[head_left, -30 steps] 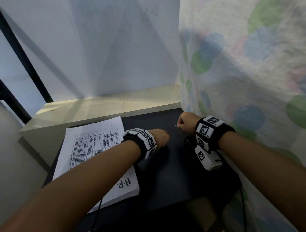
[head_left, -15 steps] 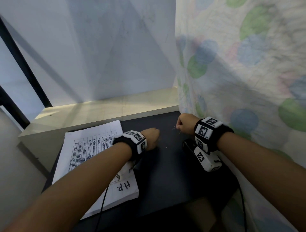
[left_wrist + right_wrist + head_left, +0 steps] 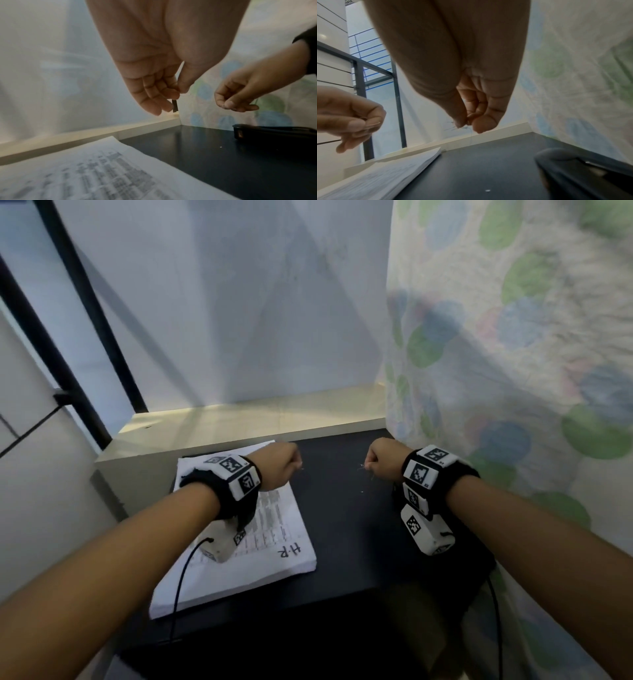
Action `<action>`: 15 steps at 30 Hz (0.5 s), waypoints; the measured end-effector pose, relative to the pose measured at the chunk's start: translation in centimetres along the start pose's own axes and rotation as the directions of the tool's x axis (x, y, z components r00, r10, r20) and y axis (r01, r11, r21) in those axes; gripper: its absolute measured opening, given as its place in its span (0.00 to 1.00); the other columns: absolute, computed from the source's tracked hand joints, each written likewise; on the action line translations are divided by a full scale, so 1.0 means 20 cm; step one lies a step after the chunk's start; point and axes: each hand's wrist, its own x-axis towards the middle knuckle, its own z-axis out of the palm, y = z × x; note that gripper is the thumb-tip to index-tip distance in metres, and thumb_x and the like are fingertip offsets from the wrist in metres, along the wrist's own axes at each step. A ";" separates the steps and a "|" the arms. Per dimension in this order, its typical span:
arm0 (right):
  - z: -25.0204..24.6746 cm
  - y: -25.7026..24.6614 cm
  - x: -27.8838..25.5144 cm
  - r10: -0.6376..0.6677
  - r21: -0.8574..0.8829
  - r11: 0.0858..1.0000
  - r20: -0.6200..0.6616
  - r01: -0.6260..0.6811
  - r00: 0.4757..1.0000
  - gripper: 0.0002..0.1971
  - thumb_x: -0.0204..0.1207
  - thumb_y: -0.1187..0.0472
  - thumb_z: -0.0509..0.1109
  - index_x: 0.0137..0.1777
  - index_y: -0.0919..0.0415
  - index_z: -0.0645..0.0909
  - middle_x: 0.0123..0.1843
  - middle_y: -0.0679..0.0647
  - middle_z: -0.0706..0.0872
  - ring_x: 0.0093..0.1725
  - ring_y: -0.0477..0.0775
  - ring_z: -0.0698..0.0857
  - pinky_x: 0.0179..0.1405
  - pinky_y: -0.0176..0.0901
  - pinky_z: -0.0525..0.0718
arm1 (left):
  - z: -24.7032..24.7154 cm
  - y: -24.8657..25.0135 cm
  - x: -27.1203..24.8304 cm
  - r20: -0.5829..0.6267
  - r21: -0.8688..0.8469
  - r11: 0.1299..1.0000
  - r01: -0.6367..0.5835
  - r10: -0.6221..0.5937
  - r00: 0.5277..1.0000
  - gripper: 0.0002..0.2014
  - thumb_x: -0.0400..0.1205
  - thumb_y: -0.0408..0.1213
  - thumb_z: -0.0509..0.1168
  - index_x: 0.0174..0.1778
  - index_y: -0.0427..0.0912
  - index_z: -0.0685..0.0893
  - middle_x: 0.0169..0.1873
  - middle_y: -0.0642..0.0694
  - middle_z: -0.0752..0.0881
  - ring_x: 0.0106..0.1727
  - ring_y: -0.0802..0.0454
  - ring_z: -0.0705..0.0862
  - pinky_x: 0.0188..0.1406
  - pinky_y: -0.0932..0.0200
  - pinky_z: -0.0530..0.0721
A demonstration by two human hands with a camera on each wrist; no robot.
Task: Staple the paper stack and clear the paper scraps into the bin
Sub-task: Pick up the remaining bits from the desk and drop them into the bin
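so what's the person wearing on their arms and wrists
Both forearms are bare, no sleeves. Each wrist carries a black fabric band studded with white blocks bearing black square-patterned markers. A white camera box hangs under each wrist, with a thin black cable trailing back.

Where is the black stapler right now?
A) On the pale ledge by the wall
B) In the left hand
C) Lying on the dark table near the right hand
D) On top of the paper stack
C: the black stapler lies flat on the dark table, below the right hand and apart from the paper stack.
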 end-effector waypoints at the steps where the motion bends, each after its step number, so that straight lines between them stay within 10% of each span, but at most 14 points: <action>1: 0.01 -0.04 -0.02 -0.011 -0.008 1.000 0.008 0.011 1.000 0.15 0.79 0.65 0.63 0.53 0.74 0.87 0.59 0.65 0.89 0.61 0.64 0.86 0.63 0.53 0.84 | -0.04 -0.03 -0.06 -0.006 0.010 1.000 0.010 -0.010 1.000 0.12 0.85 0.34 0.55 0.57 0.32 0.80 0.58 0.38 0.85 0.60 0.41 0.81 0.59 0.55 0.76; 5: 0.03 -0.28 -0.10 -0.093 -0.056 0.994 0.032 0.094 0.995 0.15 0.80 0.63 0.62 0.54 0.72 0.88 0.60 0.63 0.89 0.60 0.62 0.86 0.63 0.51 0.83 | -0.14 -0.19 -0.34 0.000 0.037 0.996 0.078 -0.078 0.997 0.12 0.83 0.32 0.56 0.36 0.36 0.81 0.35 0.37 0.79 0.39 0.40 0.78 0.49 0.49 0.80; 15: 0.35 -1.02 -0.31 -0.327 -0.052 0.940 0.144 0.337 0.934 0.18 0.82 0.64 0.60 0.56 0.81 0.82 0.59 0.73 0.87 0.56 0.71 0.87 0.41 0.49 0.82 | -0.08 -0.66 -1.07 0.052 -0.008 0.935 0.355 -0.355 0.934 0.11 0.84 0.33 0.57 0.56 0.31 0.81 0.53 0.37 0.83 0.59 0.41 0.81 0.58 0.55 0.76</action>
